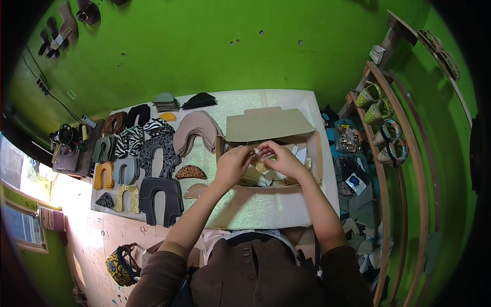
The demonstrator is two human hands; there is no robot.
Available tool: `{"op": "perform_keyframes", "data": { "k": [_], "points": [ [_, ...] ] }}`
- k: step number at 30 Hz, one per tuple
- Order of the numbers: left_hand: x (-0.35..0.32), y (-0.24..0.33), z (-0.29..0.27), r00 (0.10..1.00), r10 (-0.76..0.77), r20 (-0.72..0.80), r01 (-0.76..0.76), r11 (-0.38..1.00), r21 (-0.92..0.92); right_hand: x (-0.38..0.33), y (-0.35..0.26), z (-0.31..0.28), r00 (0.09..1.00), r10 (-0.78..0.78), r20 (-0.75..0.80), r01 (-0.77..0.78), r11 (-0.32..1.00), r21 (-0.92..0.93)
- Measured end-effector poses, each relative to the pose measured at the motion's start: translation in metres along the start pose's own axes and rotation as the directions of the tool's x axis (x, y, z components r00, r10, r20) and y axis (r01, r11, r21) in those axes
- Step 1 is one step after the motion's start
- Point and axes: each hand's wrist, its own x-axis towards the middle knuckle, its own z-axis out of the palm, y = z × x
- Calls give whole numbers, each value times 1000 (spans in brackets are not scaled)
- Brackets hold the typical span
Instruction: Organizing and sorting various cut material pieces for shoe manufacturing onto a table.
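Observation:
Over an open cardboard box, both my hands are close together with fingertips nearly meeting. My left hand has its fingers closed in a pinch. My right hand is curled, thumb and fingers drawn together beside the left fingertips. A small pale bit seems to sit between the hands, too small to name. Below them the box holds white and pale flat pieces and a yellowish piece, partly hidden by my hands. The box's brown lid is folded back toward the wall.
Left of the box, stacks of cut shoe-upper pieces and a large beige curved stack lie on the white table. A sewing machine stands far left. At right are a wooden rack with sandals and piled scraps.

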Motion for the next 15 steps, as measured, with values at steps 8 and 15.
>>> {"op": "perform_keyframes", "data": {
  "k": [8,15],
  "points": [
    [0,-7,-9,967,-252,-25,245,957,-157,-5,3,-3,986,112,123,-110,994,-29],
    [-5,-16,-4,915,-402,30,390,864,-317,-8,11,-4,994,34,100,-32,999,-27]
  ]
}}
